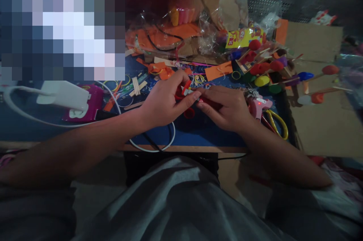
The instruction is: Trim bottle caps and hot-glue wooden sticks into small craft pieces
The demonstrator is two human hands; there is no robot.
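1. Held piece (186, 85): bright red, with pale grey beside it.
2. Table (204, 135): deep blue, its front edge (195, 149) brownish.
3. Charger (64, 99): white; the looping cable (174, 132) matches.
4. Socket (98, 99): magenta, with white.
5. Glue gun (258, 108): pink — a red light glowing on it.
6. Handle (284, 129): yellow.
7. Packet (241, 37): yellow, with a red patch and cartoon print.
8. Paper (217, 71): plain orange.
9. Knobs (261, 81): mixed — red, yellow, green, blue, purple, orange, white.
10. Cardboard (326, 131): plain brown.
11. Shirt (176, 203): grey.

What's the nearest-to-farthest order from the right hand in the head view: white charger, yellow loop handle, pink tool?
1. Pink tool: just right of the right hand.
2. Yellow loop handle: farther right.
3. White charger: far left.
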